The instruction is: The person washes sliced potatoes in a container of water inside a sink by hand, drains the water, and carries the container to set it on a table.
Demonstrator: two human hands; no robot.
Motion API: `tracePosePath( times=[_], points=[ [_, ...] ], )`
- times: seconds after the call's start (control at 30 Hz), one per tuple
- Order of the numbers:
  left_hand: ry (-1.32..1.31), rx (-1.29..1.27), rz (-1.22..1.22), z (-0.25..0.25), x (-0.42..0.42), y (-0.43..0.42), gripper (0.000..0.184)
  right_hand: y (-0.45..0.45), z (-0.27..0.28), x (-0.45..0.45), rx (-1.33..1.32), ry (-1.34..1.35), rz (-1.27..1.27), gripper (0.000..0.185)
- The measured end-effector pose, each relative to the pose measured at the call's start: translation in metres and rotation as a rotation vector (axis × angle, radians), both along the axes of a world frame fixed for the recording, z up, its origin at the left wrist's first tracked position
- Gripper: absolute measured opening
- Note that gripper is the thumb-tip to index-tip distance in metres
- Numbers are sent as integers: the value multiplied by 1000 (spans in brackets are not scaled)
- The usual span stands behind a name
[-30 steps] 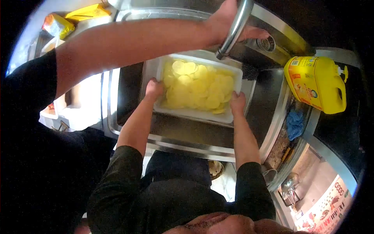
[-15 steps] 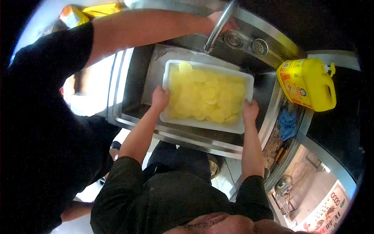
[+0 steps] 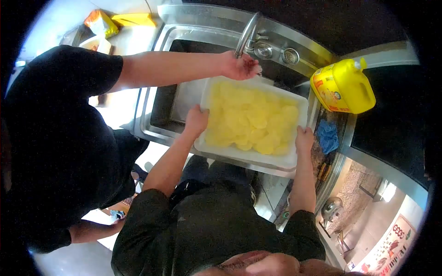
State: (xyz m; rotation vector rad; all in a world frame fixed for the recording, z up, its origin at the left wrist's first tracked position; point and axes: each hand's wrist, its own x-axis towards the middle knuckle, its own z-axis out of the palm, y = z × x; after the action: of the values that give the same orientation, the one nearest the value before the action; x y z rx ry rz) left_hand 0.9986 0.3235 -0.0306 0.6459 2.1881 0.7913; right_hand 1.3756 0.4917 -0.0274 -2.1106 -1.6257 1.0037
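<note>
Both my hands hold a white plastic tub (image 3: 271, 161) by its opposite short sides, over the front part of the sink. My left hand (image 3: 197, 121) is closed on the left rim, and my right hand (image 3: 304, 139) grips the right rim. Thin pale-yellow slices (image 3: 253, 117), looking like potato, lie inside in cloudy yellowish liquid. Another person's hand (image 3: 241, 66) is under the faucet (image 3: 244, 37), just above the tub's far edge. My fingers under the rim are partly hidden.
The steel sink (image 3: 152, 110) surrounds the tub, with drain fittings (image 3: 290, 56) behind. A yellow jug (image 3: 345, 87) and a blue cloth (image 3: 327, 136) are at the right. The other person (image 3: 69, 138) stands close on my left. Yellow packaging (image 3: 133, 20) is at the back left.
The tub in my hands has come nearer to me, now over the sink's front edge. The other person's hand has moved from behind the faucet to under its spout.
</note>
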Motion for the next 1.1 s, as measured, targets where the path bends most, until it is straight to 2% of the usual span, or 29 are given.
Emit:
tracePosePath(
  times=[0.07, 0.17, 0.3, 0.37, 0.47, 0.53, 0.63, 0.7, 0.8, 0.9, 1.0, 1.1],
  points=[
    [-28, -15, -28, 2, 6, 1, 38, 0, -1, 14, -18, -113, 14, 30],
    [-45, -22, -58, -12, 15, -4, 38, -10, 17, 25, 6, 25, -57, 31],
    [-92, -13, -65, -9, 35, 0, 35, -25, 26, 50, 94, -28, -81, 31],
    [-84, -10, -92, -1, 47, 5, 32, -29, 32, 65, 138, -49, -71, 31],
    [-79, 5, -161, 38, 67, 11, 29, -38, 60, 77, 55, -162, -54, 35],
    [-116, 25, -170, 45, 78, 14, 29, -40, 50, 96, 80, -106, -109, 33],
    [-147, 166, -206, 18, 91, 14, 32, -52, 48, 115, 118, -95, -155, 32],
    [-122, 136, -222, 4, 100, 15, 32, -54, 49, 122, 80, -190, -174, 31],
    [-80, 84, -260, 5, 108, 18, 32, -62, 58, 119, 169, -300, -135, 34],
    [-11, 92, -333, 2, 120, 9, 31, -69, 25, 147, 295, -365, -83, 38],
    [-34, 142, -373, -12, 123, 9, 31, -68, 42, 140, 99, -427, -95, 39],
    [-57, 108, -366, -13, 128, 24, 31, -64, 29, 150, 143, -310, -160, 40]
  ],
)
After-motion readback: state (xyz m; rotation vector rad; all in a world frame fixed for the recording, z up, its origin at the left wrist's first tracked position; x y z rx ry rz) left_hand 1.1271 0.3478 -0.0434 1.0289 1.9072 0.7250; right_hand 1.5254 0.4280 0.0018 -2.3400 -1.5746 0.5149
